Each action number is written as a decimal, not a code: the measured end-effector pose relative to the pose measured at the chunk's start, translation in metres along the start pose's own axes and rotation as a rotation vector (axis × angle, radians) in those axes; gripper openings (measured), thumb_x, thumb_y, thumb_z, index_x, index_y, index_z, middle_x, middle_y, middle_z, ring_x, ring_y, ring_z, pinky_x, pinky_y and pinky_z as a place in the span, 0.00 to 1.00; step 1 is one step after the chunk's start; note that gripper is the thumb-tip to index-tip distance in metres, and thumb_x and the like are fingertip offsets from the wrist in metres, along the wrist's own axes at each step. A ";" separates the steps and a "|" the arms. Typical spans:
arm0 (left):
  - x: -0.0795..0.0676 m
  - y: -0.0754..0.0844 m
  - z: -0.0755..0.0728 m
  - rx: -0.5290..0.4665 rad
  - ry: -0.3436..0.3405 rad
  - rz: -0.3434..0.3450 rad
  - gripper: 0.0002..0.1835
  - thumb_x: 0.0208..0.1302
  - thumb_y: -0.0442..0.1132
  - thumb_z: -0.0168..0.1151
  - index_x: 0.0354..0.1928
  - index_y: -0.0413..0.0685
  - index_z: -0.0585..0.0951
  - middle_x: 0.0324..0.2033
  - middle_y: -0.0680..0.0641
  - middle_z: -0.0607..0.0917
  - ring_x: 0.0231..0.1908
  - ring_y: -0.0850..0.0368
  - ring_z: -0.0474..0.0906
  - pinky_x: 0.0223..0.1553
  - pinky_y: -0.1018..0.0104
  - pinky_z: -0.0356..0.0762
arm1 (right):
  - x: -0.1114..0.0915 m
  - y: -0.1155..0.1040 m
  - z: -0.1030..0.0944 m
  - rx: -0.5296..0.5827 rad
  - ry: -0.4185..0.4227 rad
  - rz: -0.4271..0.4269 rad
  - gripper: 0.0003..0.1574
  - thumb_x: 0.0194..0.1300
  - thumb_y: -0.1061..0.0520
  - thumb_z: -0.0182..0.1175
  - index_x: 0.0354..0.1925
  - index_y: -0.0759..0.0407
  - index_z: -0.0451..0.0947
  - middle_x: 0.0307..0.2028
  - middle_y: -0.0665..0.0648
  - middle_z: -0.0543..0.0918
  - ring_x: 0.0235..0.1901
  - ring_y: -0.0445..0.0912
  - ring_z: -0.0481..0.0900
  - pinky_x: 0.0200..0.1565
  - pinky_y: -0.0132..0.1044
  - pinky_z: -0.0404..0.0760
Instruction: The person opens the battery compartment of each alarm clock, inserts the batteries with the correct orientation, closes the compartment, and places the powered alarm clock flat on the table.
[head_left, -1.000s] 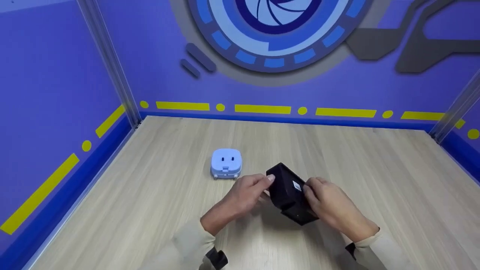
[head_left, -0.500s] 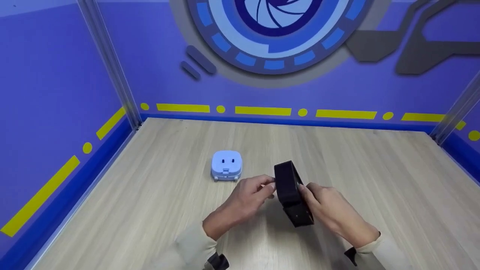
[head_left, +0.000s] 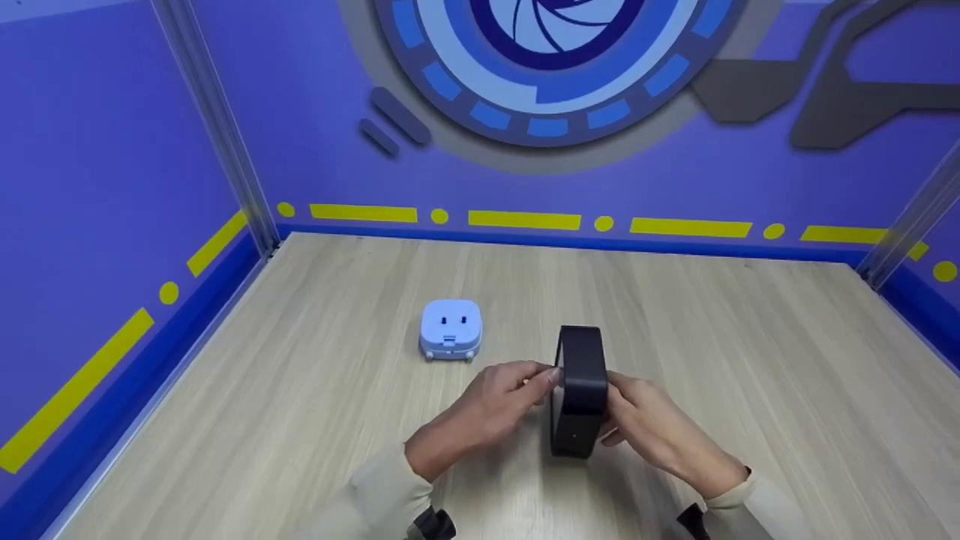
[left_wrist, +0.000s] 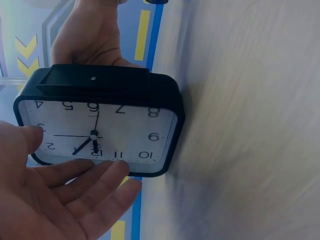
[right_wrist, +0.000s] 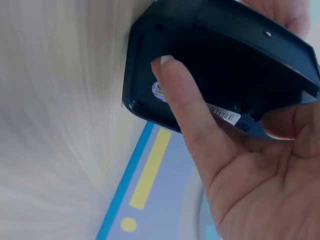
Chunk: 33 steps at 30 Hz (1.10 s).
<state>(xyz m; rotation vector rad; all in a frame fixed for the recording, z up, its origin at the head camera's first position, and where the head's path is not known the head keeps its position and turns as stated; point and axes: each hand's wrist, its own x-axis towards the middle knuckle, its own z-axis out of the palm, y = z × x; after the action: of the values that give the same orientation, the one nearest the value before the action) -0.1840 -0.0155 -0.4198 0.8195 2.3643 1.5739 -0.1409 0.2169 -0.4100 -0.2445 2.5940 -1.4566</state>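
Observation:
A black rectangular alarm clock (head_left: pixel 583 367) stands turned on its side between the hands, low over the table. Its white face (left_wrist: pixel 125 127) is toward my left hand (head_left: pixel 499 397). The left thumb touches the face near the 3, while the other fingers (left_wrist: pixel 100 195) lie nearly straight across the 12 side. My right hand (head_left: pixel 664 431) is at the clock's back (right_wrist: pixel 200 65) and holds it there. Its thumb bends in beside the barcode sticker (right_wrist: pixel 224 114), and one finger (right_wrist: pixel 182 95) reaches across the back panel. Part of the right hand's fingers is hidden.
A light-blue suitcase-shaped box (head_left: pixel 451 328) with two black dots sits on the wooden table (head_left: pixel 337 300), left of and beyond the clock. Blue-purple printed walls (head_left: pixel 300 135) close off the back and sides. A metal post (head_left: pixel 217 127) marks the back left corner.
The clock has turned from tilted, with its back partly showing, to upright edge-on, with the face now toward the left hand. The left thumb has shifted onto the face side.

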 end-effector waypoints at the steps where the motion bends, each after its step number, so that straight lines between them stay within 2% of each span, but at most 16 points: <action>1: 0.000 0.000 0.000 0.009 -0.003 -0.001 0.19 0.84 0.52 0.54 0.51 0.47 0.88 0.33 0.51 0.83 0.35 0.63 0.75 0.39 0.65 0.72 | 0.000 0.000 0.000 0.003 -0.001 -0.005 0.23 0.87 0.53 0.43 0.53 0.68 0.80 0.36 0.59 0.88 0.33 0.50 0.88 0.34 0.43 0.88; 7: 0.001 -0.003 0.001 0.092 -0.024 -0.059 0.27 0.83 0.57 0.51 0.34 0.44 0.83 0.26 0.58 0.76 0.29 0.63 0.71 0.35 0.65 0.68 | -0.001 -0.001 0.001 -0.039 0.059 -0.028 0.18 0.85 0.56 0.46 0.45 0.63 0.80 0.34 0.55 0.86 0.33 0.48 0.86 0.36 0.44 0.87; 9: 0.000 -0.005 0.001 0.124 -0.042 -0.091 0.29 0.83 0.59 0.49 0.32 0.44 0.82 0.24 0.58 0.74 0.28 0.62 0.70 0.35 0.64 0.67 | -0.001 -0.003 0.000 -0.039 0.081 -0.034 0.18 0.85 0.58 0.44 0.44 0.62 0.80 0.34 0.55 0.85 0.33 0.47 0.85 0.37 0.43 0.87; 14: -0.001 -0.007 0.000 0.158 -0.075 -0.139 0.31 0.82 0.62 0.47 0.34 0.43 0.84 0.25 0.57 0.76 0.31 0.60 0.72 0.37 0.62 0.69 | -0.001 -0.005 -0.002 0.035 0.086 -0.056 0.24 0.87 0.56 0.39 0.43 0.65 0.80 0.35 0.57 0.85 0.34 0.49 0.86 0.38 0.42 0.87; 21: -0.003 -0.006 -0.001 0.173 -0.109 -0.205 0.35 0.81 0.67 0.46 0.35 0.44 0.86 0.27 0.55 0.79 0.33 0.60 0.75 0.40 0.60 0.71 | -0.004 -0.003 -0.007 0.133 -0.001 -0.077 0.33 0.90 0.49 0.35 0.48 0.69 0.81 0.38 0.60 0.88 0.38 0.53 0.88 0.41 0.45 0.88; 27: -0.003 -0.005 -0.002 0.188 -0.110 -0.207 0.34 0.80 0.68 0.46 0.29 0.47 0.81 0.24 0.56 0.75 0.30 0.59 0.72 0.37 0.61 0.69 | -0.004 -0.002 -0.011 0.204 -0.062 -0.088 0.43 0.89 0.42 0.29 0.55 0.74 0.80 0.41 0.64 0.89 0.40 0.55 0.90 0.42 0.46 0.88; 30: -0.002 -0.005 -0.003 0.202 -0.101 -0.206 0.35 0.79 0.69 0.46 0.29 0.47 0.82 0.24 0.56 0.75 0.30 0.59 0.72 0.36 0.61 0.68 | -0.003 -0.003 -0.012 0.207 -0.069 -0.063 0.46 0.88 0.38 0.27 0.54 0.72 0.81 0.40 0.63 0.89 0.39 0.56 0.90 0.42 0.47 0.88; 33: -0.002 -0.007 -0.004 0.214 -0.104 -0.214 0.37 0.78 0.70 0.47 0.33 0.43 0.85 0.24 0.55 0.77 0.29 0.59 0.73 0.35 0.61 0.69 | -0.002 -0.003 -0.013 0.222 -0.080 -0.048 0.45 0.88 0.38 0.29 0.50 0.70 0.82 0.39 0.62 0.90 0.38 0.55 0.90 0.42 0.46 0.88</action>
<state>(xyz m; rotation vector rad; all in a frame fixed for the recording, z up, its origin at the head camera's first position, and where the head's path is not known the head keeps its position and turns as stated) -0.1863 -0.0214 -0.4246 0.6433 2.4780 1.1837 -0.1416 0.2263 -0.4003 -0.3309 2.3549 -1.6970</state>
